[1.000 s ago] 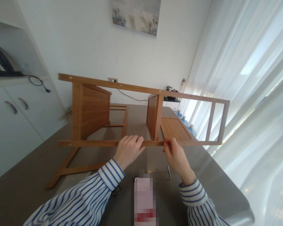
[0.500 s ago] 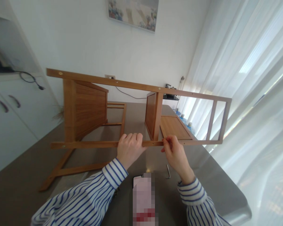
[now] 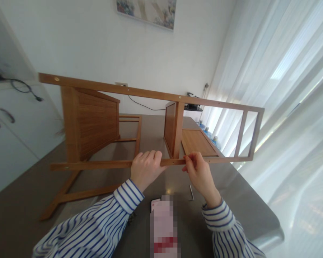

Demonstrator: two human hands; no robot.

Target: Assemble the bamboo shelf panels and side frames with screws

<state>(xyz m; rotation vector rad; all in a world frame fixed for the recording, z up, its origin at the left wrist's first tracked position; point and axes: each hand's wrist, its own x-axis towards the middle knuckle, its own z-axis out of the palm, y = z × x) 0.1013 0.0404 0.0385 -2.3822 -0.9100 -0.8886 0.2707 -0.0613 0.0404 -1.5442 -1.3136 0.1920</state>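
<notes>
A brown wooden shelf frame (image 3: 148, 94) stands tilted across my view, with a panel (image 3: 98, 125) at its left and a narrower panel (image 3: 170, 125) near the middle. My left hand (image 3: 146, 168) is wrapped over its lower rail, left of the middle crosspiece. Just right of that crosspiece, my right hand (image 3: 199, 173) is closed with thumb and fingers pinched on the same rail. Whether something small sits between those fingertips is hidden. An L-shaped hex key (image 3: 191, 192) lies on the grey table (image 3: 231, 208) below my right hand.
Another wooden panel (image 3: 199, 142) lies on the table behind the frame. A phone (image 3: 155, 204) rests near the front, beside a pixelated pink area. Blue-capped bottles (image 3: 214, 139) stand by the white curtain (image 3: 290, 89). White cabinets (image 3: 16, 129) are at the left.
The view has shifted slightly, and the frame's left end appears a bit farther left and nearer. Both hands keep their places on the lower rail.
</notes>
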